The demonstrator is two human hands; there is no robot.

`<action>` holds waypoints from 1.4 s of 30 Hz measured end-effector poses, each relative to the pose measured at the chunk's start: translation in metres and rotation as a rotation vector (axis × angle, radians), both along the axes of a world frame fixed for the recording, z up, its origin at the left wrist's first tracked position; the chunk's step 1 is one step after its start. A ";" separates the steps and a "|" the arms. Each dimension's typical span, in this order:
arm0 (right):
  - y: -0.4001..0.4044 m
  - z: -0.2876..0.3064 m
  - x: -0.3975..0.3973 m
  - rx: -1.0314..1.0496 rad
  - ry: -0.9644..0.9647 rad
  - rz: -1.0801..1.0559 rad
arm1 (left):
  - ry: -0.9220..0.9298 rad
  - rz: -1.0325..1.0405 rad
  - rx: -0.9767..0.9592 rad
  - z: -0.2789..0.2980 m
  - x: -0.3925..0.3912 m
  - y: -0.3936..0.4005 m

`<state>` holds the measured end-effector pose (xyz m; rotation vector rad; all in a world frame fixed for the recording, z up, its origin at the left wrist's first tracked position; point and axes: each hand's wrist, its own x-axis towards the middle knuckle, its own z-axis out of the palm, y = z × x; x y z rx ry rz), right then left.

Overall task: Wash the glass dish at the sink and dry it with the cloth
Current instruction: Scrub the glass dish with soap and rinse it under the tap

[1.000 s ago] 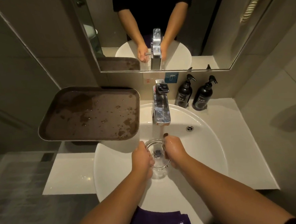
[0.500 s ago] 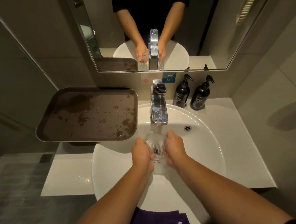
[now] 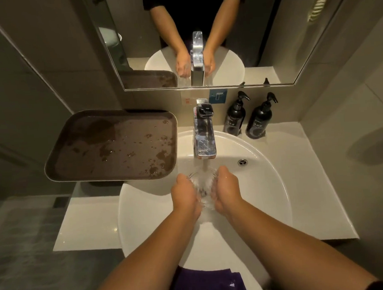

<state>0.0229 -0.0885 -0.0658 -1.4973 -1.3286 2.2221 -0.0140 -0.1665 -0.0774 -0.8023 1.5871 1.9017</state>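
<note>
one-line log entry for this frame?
stage: rinsing | glass dish: under faucet stream | left hand, right hand: both holding dish | cloth: unused, sink front edge

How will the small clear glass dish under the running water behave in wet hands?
Probably slippery: the small clear glass dish is drenched by the tap stream. Likely fragile, being glass above a hard white basin. Both hands' grip seems prudent.
</note>
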 end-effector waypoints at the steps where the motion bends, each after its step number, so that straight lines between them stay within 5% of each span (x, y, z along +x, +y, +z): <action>1: 0.002 0.000 0.001 0.027 -0.026 0.027 | 0.064 -0.065 -0.059 0.001 0.001 -0.002; 6: 0.026 0.008 -0.003 0.298 -0.025 0.393 | 0.556 -0.611 -0.461 0.004 -0.005 -0.012; 14: 0.012 0.007 -0.004 0.169 -0.034 0.195 | -0.028 -0.070 0.027 -0.002 0.000 0.006; 18: 0.021 0.009 0.009 0.514 0.098 0.625 | 0.082 -0.202 -0.064 -0.006 -0.008 -0.001; 21: 0.037 0.009 0.020 0.352 0.313 0.899 | 0.193 -0.319 -0.078 -0.003 -0.015 -0.008; 24: 0.050 0.006 0.020 0.393 0.252 1.047 | 0.273 -0.444 -0.139 -0.002 -0.017 -0.011; 32: 0.046 -0.007 0.011 0.437 0.108 0.444 | 0.600 -0.836 -0.047 -0.006 0.002 -0.018; 35: 0.040 -0.009 0.013 0.403 -0.035 0.381 | 0.642 -0.933 -0.120 -0.007 0.009 -0.024; 38: 0.027 -0.005 0.015 0.586 -0.041 0.468 | 0.521 -0.716 -0.257 -0.012 0.008 -0.017; 42: 0.026 0.002 0.015 0.640 -0.013 0.629 | 0.240 -0.444 -0.187 -0.018 0.005 -0.016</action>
